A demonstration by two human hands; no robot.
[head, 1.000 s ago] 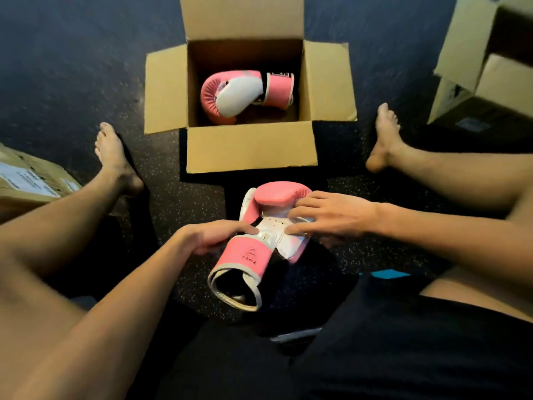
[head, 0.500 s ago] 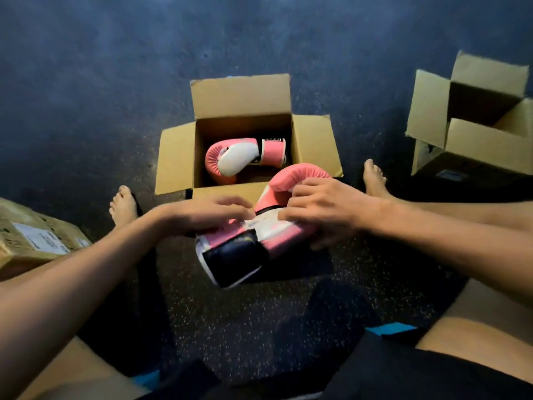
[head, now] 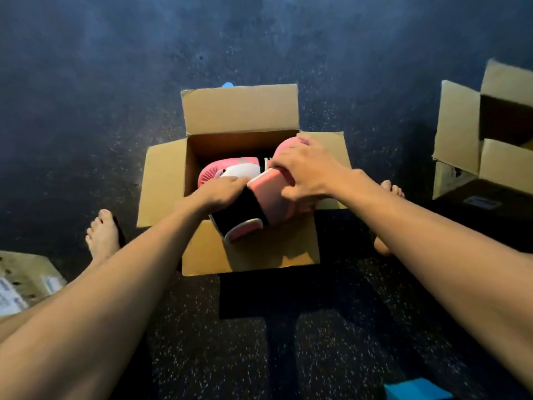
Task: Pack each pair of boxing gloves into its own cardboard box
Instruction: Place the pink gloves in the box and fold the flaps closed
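An open brown cardboard box (head: 240,111) sits on the dark speckled floor (head: 86,96) at the centre of the frame, its four flaps spread outward. Inside it, toward the left, one pink and white boxing glove (head: 230,170) lies on its side, partly hidden by the hands. A second pink boxing glove with a black cuff opening (head: 266,193) is held at the box's near edge. Its padded end reaches into the right side of the opening, and its cuff sticks out over the near flap toward the lower part of the frame. The left hand (head: 223,193) grips this glove at the cuff, fingers curled over its upper edge beside the black opening. The right hand (head: 305,168) clamps the glove's padded body from above, with fingers and thumb wrapped round the pink surface. Both bare forearms stretch in from the lower corners. A bare left foot (head: 102,235) rests on the floor left of the box and a bare right foot (head: 388,194) shows just to its right. At the right edge of the frame stands another open cardboard box (head: 458,125), well apart from the first. A brown carton with white labels (head: 26,281) shows at the lower left edge. A bright blue object (head: 415,392) lies at the bottom right, too cropped to identify.
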